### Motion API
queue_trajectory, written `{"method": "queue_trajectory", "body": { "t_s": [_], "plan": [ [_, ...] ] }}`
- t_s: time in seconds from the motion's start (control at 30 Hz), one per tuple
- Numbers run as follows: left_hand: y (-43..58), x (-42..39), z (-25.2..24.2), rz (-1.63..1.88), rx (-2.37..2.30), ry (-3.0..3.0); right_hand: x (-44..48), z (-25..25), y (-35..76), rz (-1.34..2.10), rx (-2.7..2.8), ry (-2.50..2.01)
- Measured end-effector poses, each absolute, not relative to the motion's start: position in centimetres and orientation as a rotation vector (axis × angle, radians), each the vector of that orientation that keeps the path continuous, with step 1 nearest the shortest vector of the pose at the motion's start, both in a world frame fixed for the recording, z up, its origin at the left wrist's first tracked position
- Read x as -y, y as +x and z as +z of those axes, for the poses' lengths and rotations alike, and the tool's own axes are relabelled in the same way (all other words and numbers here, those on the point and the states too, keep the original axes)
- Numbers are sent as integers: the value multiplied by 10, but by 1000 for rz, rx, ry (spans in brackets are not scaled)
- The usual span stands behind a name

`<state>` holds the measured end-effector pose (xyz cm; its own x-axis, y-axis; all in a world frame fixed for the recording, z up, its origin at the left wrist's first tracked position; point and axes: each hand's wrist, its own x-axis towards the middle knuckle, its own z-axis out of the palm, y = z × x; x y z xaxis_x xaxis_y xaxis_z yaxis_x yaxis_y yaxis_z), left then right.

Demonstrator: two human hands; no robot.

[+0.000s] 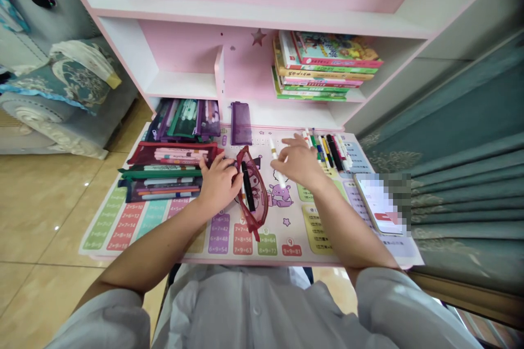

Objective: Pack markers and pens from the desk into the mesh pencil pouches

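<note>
A small red mesh zip pouch (262,188) lies in the middle of the desk with its mouth apart, and a black marker (248,188) shows inside it. My left hand (221,182) grips the pouch's left edge, fingers bent and thumb along the rim. To the right of the pouch, my right hand (301,162) pinches a white marker (281,179) with a gold band, slightly above the desk. Just beyond that hand, a row of loose markers (333,150) in several colours lies side by side.
Filled mesh pouches, red (180,154), green (159,173) and dark blue (164,190), lie left of my left hand. More pouches (186,117) sit behind them. A flat purple pouch (240,122) lies at the back. A phone (374,202) rests at right; books (323,73) fill a shelf.
</note>
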<state>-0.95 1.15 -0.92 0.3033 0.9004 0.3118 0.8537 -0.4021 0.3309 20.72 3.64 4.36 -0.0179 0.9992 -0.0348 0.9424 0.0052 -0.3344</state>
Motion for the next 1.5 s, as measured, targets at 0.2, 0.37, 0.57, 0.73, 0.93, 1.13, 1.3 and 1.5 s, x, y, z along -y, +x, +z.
{"method": "queue_trajectory", "body": {
  "t_s": [0.2, 0.37, 0.57, 0.73, 0.93, 1.13, 1.3, 1.5],
  "plan": [
    [-10, -12, -9, 713, -1652, 2448, -5, 43, 171, 517, 2385, -1772],
    [-10, -11, -8, 725, -1644, 2456, -2, 35, 158, 597, 2501, -1783],
    [-10, -11, -7, 712, -1637, 2454, -7, 20, 153, 547, 2485, -1761],
    [-10, -11, -8, 700, -1634, 2448, -21, 19, 169, 537, 2327, -1728],
    [-11, -12, -8, 680, -1622, 2452, -65, 14, 219, 79, 1852, -2072],
    [-12, -11, -9, 695, -1615, 2466, -95, -4, 272, 151, 1684, -2629],
    [-11, -12, -10, 721, -1616, 2464, -102, -12, 283, 283, 1642, -2741],
    [-11, -12, -10, 698, -1618, 2473, -102, -13, 280, 271, 1618, -2799]
  ]
}}
